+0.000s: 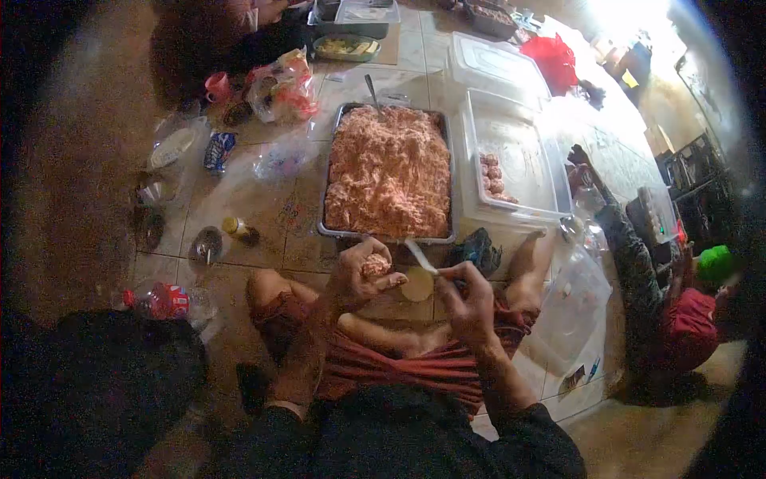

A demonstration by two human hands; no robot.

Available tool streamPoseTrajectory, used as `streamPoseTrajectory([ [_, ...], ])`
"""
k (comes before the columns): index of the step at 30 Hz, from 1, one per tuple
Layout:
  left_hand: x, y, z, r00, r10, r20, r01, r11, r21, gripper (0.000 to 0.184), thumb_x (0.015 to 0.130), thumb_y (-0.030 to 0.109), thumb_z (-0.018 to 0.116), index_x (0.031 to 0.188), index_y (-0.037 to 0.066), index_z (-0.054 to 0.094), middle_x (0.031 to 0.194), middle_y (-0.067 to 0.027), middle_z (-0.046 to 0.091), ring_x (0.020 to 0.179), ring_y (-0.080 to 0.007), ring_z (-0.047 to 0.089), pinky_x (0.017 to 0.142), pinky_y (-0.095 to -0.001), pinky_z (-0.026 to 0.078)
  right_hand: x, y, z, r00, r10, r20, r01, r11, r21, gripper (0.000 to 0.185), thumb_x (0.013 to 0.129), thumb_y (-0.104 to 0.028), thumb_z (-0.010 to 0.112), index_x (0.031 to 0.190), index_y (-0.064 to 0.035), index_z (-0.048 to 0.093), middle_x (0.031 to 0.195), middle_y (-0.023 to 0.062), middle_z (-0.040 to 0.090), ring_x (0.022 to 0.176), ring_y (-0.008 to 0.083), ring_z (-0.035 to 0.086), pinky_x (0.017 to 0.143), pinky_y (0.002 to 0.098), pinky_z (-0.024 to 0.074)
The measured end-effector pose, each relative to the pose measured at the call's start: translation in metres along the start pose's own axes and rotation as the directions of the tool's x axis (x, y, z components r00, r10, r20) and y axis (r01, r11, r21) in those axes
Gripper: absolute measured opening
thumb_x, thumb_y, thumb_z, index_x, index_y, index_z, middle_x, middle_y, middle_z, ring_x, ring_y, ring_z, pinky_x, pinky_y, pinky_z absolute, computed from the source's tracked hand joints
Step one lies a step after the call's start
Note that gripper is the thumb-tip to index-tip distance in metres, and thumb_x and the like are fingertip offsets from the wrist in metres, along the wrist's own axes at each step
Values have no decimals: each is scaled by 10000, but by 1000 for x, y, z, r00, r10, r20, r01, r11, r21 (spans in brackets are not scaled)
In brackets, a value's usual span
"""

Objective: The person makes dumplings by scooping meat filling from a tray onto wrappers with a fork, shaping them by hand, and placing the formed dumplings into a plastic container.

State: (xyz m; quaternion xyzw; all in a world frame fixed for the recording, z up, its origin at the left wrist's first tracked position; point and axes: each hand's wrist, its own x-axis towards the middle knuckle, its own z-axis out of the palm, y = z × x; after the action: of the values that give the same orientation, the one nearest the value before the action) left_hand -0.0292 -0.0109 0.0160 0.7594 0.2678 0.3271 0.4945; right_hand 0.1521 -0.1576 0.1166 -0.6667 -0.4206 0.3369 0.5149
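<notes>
In my left hand (pixel 349 279), the fingers curl around a small lump of pink minced meat (pixel 375 266). My right hand (pixel 469 302) grips a slim white utensil (pixel 418 255), its tip angled toward the tray and its exact kind unclear. Both hands are above my crossed legs, just short of a dark tray (pixel 323 227) heaped with minced meat (pixel 389 172). A metal spoon handle (pixel 371 90) sticks up from the far side of the meat. Right of the tray, a clear plastic container (pixel 523 137) holds several meatballs (pixel 492 176). A round yellowish item (pixel 416 285) lies between my hands.
A clear lid (pixel 499 65) lies beyond the container, near a red bag (pixel 549 60). On the left are a yellow-lidded jar (pixel 237 227), a red-labelled bottle (pixel 166 301) and plastic bags (pixel 281 89). A person in red (pixel 690 326) is at right.
</notes>
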Motion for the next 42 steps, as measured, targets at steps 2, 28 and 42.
streamPoseTrajectory([
  [2,-2,-54,6,988,-92,126,126,946,-298,373,833,327,837,935,53,606,754,-93,641,709,-213,654,691,-362,525,1,4,1,998,57,-34,-57,998,7,107,961,-65,665,1027,14,635,837,58,663,738,108,580,658,277,479],
  [28,14,56,-12,950,-293,104,260,933,249,278,820,160,861,956,35,653,829,-20,684,719,-75,579,633,-297,513,-1,51,35,978,-146,147,145,989,16,87,985,-46,620,1042,19,623,839,67,645,814,103,580,743,285,492],
  [42,-19,12,-7,988,-153,21,133,768,-627,235,842,74,840,849,58,605,783,-9,651,717,-73,595,673,-241,538,32,46,-18,933,-358,-32,292,808,-511,85,889,-68,632,939,-9,597,886,204,622,836,412,633,736,488,516],
])
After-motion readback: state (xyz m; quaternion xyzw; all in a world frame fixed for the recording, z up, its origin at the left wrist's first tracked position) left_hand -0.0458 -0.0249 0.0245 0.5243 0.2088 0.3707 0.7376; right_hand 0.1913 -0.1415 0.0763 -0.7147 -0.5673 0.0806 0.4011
